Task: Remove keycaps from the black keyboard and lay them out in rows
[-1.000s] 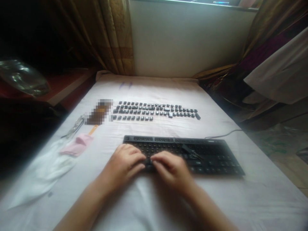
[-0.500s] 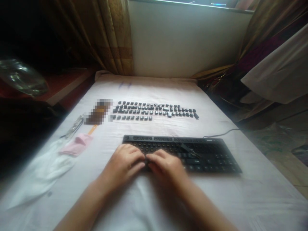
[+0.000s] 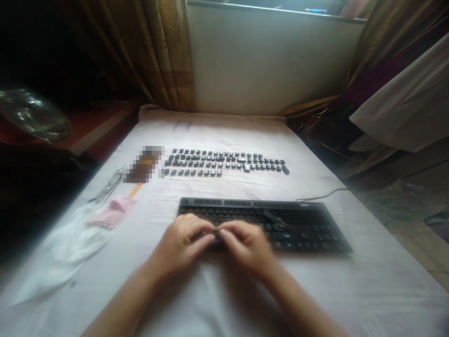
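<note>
1. Since half a second ago, both hands have shifted slightly: the left hand [image 3: 185,238] sits a touch further right, and the right hand [image 3: 247,243] has its thumb showing more clearly.
2. Under everything is a pale cloth-covered surface [image 3: 315,290], with a white cloth [image 3: 66,252] at its left edge.
3. Across it, in front of the person, lies the keyboard [image 3: 291,238], long axis running left to right. Both sets of fingertips meet over its near left part, so most of its length stretches rightward from them. The left hand is nearer its left end, the right hand nearer its middle.
4. On each hand, thumb and forefinger are drawn close together; whether either pair pinches something small cannot be told.
5. Far left, a clear rounded vessel [image 3: 35,114] stands well apart; its contents cannot be made out.
6. A small dark pronged tool [image 3: 270,217] rests on the keyboard, right of the fingers.
7. Loose keycaps [image 3: 220,165] lie in rows beyond the keyboard.
</note>
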The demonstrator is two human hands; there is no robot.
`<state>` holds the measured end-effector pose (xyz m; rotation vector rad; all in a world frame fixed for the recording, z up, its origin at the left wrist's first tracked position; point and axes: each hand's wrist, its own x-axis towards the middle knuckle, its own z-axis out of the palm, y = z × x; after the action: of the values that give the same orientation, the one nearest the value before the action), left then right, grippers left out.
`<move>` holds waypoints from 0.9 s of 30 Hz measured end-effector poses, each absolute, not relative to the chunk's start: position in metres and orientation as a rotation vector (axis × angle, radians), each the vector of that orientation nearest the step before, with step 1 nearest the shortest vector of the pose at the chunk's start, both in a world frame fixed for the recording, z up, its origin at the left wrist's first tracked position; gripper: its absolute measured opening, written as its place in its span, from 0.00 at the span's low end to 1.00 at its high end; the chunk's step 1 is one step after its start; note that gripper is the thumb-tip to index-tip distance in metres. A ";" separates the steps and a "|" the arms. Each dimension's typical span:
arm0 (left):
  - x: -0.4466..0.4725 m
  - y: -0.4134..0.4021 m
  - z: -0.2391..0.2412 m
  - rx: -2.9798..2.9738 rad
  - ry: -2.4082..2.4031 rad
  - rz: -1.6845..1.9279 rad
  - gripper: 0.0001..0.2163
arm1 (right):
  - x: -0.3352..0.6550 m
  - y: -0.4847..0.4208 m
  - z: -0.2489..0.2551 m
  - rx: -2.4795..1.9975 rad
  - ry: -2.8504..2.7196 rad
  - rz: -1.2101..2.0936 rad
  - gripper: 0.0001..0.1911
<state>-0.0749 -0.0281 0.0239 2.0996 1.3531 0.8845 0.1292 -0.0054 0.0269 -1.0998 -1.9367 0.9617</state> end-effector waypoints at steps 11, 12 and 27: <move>-0.072 -0.028 0.029 2.178 1.283 1.083 0.04 | 0.132 -0.002 0.039 -1.129 -1.668 1.509 0.16; -0.072 -0.028 0.029 2.198 1.274 1.083 0.04 | 0.133 0.000 0.041 -1.112 -1.655 1.556 0.16; -0.074 -0.026 0.030 2.276 1.418 1.292 0.07 | 0.142 0.028 0.063 -1.034 -2.120 1.212 0.09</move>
<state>-0.0736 -0.0264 0.0301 2.2758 1.4179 1.2923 0.1422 0.0276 0.0629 -1.0342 -2.1196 1.2124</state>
